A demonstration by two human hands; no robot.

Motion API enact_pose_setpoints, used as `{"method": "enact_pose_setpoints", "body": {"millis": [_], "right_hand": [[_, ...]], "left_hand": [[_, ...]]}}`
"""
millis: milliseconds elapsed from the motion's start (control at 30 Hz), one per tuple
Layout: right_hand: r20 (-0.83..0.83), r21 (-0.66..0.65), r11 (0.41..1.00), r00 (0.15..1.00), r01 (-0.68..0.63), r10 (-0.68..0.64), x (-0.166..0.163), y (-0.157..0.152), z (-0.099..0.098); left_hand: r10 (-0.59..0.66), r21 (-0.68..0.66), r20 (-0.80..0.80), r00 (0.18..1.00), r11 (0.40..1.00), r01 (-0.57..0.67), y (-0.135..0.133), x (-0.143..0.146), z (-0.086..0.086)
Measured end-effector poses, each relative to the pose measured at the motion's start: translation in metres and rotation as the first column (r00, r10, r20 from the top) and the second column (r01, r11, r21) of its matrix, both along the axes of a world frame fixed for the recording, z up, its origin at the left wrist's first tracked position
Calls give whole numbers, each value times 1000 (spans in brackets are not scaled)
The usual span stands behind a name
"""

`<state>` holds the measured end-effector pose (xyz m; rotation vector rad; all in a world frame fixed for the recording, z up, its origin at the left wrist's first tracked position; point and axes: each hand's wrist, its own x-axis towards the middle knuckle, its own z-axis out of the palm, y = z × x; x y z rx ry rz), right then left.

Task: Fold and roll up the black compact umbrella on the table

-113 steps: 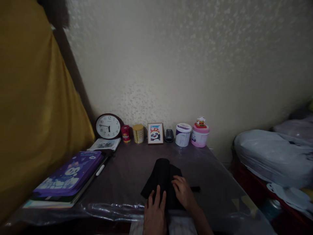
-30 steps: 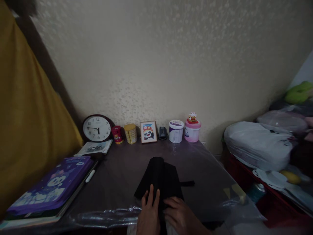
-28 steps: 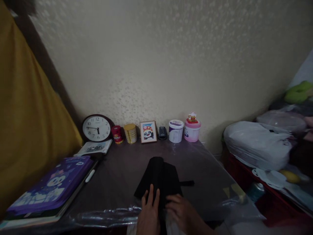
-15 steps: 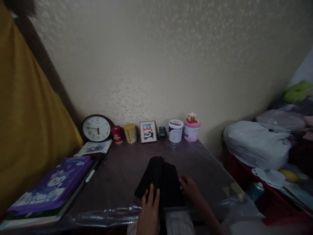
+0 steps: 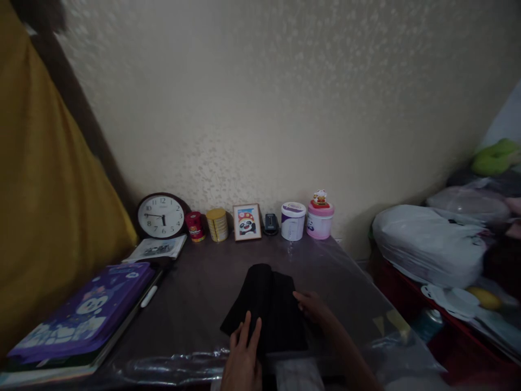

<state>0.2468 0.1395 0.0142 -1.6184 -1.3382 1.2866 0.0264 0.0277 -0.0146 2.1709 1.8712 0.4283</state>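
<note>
- Black cloth (image 5: 280, 315), on desk (image 5: 195, 304).
- Left hand (image 5: 244, 353), fingers spread on cloth.
- Right hand (image 5: 312, 307), shifted from cloth's near end to right edge; curled, hold unclear.
- White-purple tub (image 5: 292, 225), pink tub (image 5: 319, 225): lidded, contents hidden.

Left hand (image 5: 243, 355): fingers spread, resting across the near left of the black cloth (image 5: 280, 312).
Right hand (image 5: 313, 308): curled, right at the cloth's right edge; pinching? Can't tell.
Worktop (image 5: 203, 304): cloth lying folded here, plastic sheet (image 5: 171, 365) gleaming along the front.
Back row: clock (image 5: 161, 216), panda picture (image 5: 247, 222), pink tub (image 5: 319, 224) topped by a figurine (image 5: 320, 199).
</note>
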Motion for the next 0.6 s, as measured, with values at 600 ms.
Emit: {"method": "enact_pose_setpoints", "body": {"millis": [600], "right_hand": [[-384, 101, 994, 923, 33, 9, -23, 10, 14]], "left_hand": [[-4, -81, -24, 1000, 997, 2, 0, 5, 14]]}}
